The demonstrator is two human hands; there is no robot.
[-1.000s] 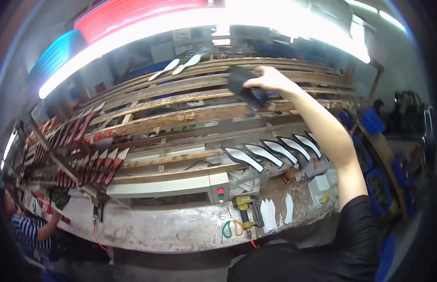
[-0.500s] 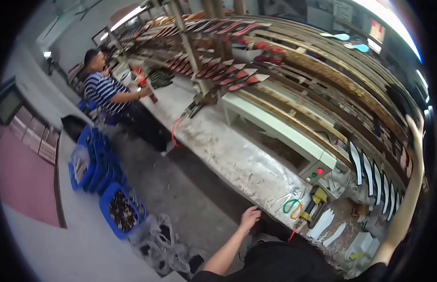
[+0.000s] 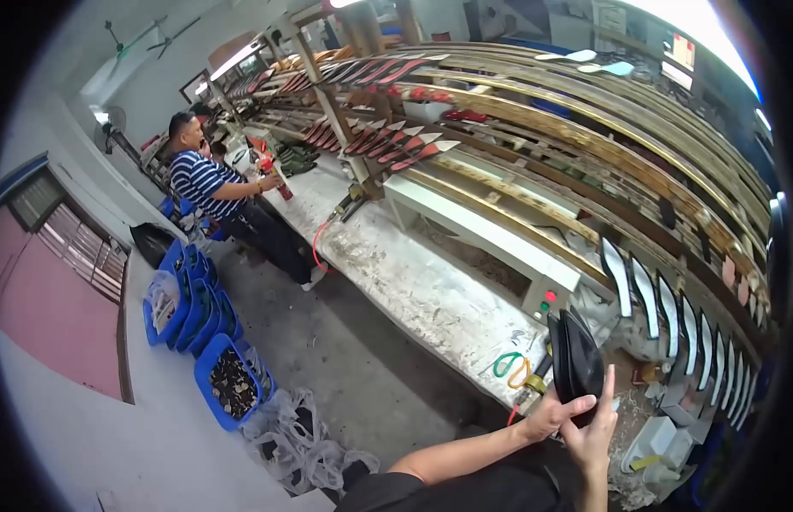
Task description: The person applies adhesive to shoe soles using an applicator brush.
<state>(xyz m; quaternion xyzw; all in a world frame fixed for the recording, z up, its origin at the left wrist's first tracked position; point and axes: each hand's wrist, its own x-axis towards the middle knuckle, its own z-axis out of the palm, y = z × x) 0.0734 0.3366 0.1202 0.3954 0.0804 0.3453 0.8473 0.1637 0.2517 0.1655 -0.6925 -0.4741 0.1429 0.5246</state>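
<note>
A small stack of black shoe soles (image 3: 574,358) stands tilted upright before me, over the right end of the bench. My left hand (image 3: 546,418) is closed round the lower end, its thumb laid across the front. From the right, my right hand (image 3: 594,427) grips the same end, one finger stretched up along the edge. Just left of the stack lie green-handled scissors (image 3: 506,365) and a yellow-handled pair (image 3: 522,373), next to a tool with a red hose that is partly hidden. White-faced insoles (image 3: 644,290) lean in a row on the lower rack.
A long workbench (image 3: 431,303) runs to the far left, with slatted racks (image 3: 533,102) above it. A person in a striped shirt (image 3: 207,179) stands at its far end, holding a red object. Blue crates (image 3: 210,341) and plastic bags (image 3: 303,444) line the floor at left.
My right hand has come down from the upper right rack with the black soles. My left hand has moved right from the bench edge and taken hold of them too. The view has shifted.
</note>
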